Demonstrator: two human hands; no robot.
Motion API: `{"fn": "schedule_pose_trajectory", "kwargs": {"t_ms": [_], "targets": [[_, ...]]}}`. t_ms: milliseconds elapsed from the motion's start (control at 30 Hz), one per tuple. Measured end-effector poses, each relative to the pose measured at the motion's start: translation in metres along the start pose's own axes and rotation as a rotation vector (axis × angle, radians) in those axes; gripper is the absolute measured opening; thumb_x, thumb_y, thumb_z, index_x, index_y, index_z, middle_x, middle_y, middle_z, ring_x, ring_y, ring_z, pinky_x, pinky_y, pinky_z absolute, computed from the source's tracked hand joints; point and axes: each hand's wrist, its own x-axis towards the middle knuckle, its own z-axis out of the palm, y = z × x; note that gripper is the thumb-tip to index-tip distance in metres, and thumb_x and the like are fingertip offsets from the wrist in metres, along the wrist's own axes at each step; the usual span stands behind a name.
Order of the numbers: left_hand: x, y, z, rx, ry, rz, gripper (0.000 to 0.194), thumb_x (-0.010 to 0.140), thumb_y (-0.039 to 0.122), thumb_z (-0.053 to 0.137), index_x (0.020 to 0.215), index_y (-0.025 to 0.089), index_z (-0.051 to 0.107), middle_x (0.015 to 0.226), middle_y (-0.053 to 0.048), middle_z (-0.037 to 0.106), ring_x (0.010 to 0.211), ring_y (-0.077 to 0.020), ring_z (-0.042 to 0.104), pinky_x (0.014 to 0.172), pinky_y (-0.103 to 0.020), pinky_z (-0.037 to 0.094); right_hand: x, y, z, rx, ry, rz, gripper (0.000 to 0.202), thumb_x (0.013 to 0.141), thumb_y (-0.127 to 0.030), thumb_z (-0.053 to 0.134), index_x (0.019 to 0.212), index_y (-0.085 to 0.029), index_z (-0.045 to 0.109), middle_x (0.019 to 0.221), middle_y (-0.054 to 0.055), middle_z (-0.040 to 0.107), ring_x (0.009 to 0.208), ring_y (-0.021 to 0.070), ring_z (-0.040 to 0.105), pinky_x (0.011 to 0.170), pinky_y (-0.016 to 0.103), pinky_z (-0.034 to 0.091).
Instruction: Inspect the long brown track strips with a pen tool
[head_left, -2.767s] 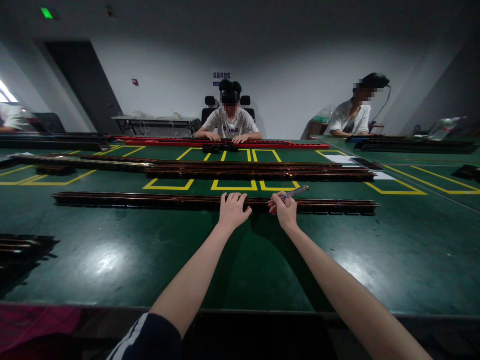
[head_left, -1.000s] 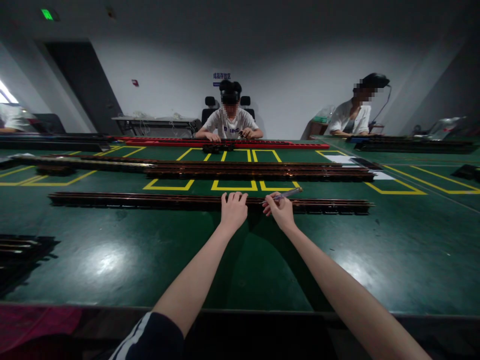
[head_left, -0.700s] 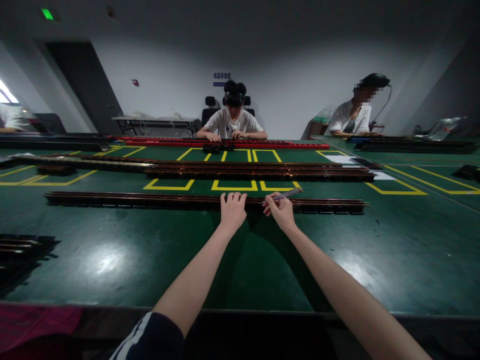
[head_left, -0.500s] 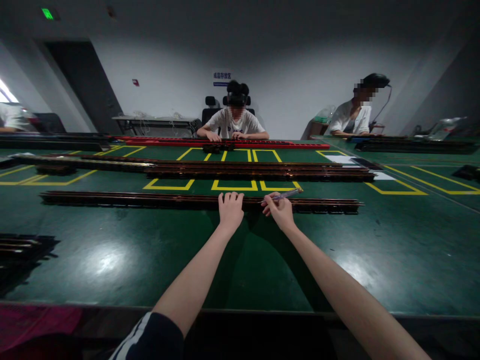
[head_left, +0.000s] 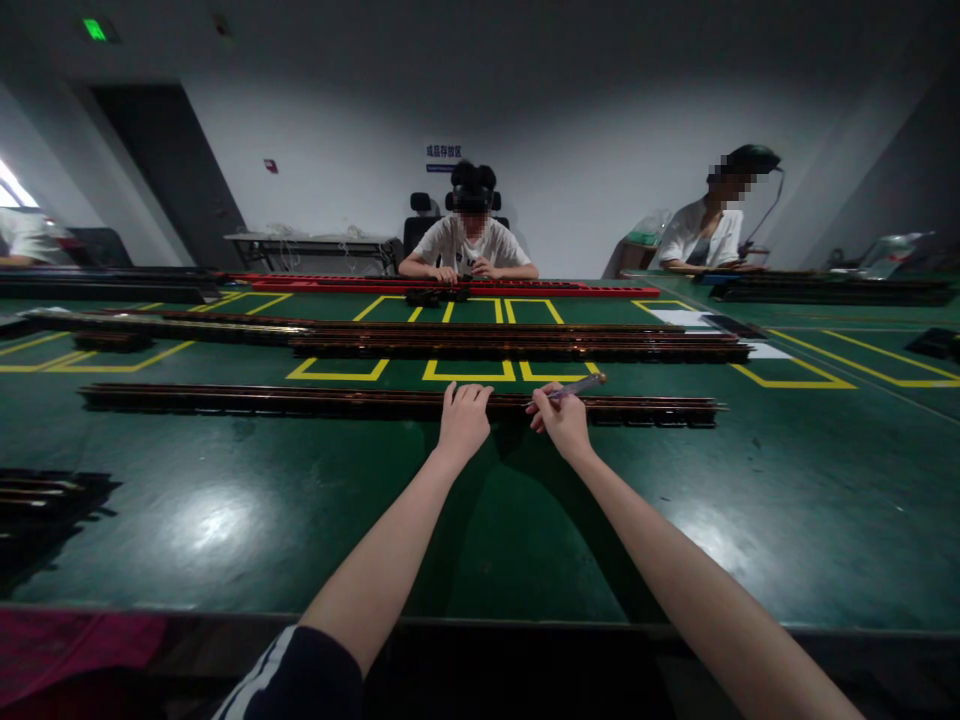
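A long, dark bundle of thin strips lies crosswise on a green surface, directly in front of the wearer. The left hand lies over its middle, fingers slightly apart and bent across the strips; whether it grips them cannot be told. Just beside it, the right hand is closed around a slim, clear-handled tool, its thin tip pointing left at the bundle. Farther back lies another dark bundle; beyond sits a person in white.

1 head-worn camera looks forward and down across the green table toward the far wall
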Motion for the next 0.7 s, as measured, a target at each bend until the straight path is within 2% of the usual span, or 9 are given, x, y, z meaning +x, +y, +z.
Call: {"fn": "schedule_pose_trajectory", "kwargs": {"t_ms": [133,300,500,700], "targets": [[0.0,0.0004,0.0,-0.023,-0.014,0.017,0.043,0.086,0.017,0.041,0.126,0.017,0.058,0.126,-0.008,0.063,0.122,-0.0223,0.053,0.116,-0.05,0.026,-0.0007,-0.0001,0.001,-0.005,0.015,-0.013,0.041,0.079,-0.058,0.058,0.073,-0.018,0.053,0.059,0.003,0.065,0.04,0.0107,0.057,0.035,0.019,0.046],[0.0011,0.0006,0.0003,0.001,-0.028,0.021,0.042,0.089,0.03,0.042,0.125,0.017,0.058,0.124,-0.009,0.064,0.117,-0.0241,0.055,0.112,-0.048,0.031,-0.0025,-0.0017,0.0007,0.015,0.077,0.001,0.039,0.079,-0.056,0.058,0.072,-0.018,0.054,0.059,0.003,0.065,0.039,0.0117,0.057,0.035,0.021,0.046],[0.0013,0.0017,0.0007,0.033,-0.007,0.024,0.04,0.089,0.033,0.044,0.123,0.017,0.06,0.119,-0.01,0.065,0.112,-0.0254,0.057,0.107,-0.046,0.036,-0.002,-0.0054,0.0005,0.039,0.219,0.067,0.031,0.077,-0.047,0.06,0.069,-0.018,0.054,0.052,0.001,0.062,0.036,0.0116,0.055,0.034,0.021,0.044],[0.0016,0.0002,0.004,0.043,0.004,0.035,0.04,0.089,0.033,0.044,0.122,0.016,0.06,0.117,-0.01,0.066,0.11,-0.0252,0.057,0.104,-0.045,0.037,-0.0005,-0.0036,-0.0024,0.053,0.103,0.049,0.032,0.076,-0.049,0.061,0.071,-0.019,0.053,0.054,0.0,0.062,0.037,0.0115,0.055,0.035,0.021,0.045]]}}
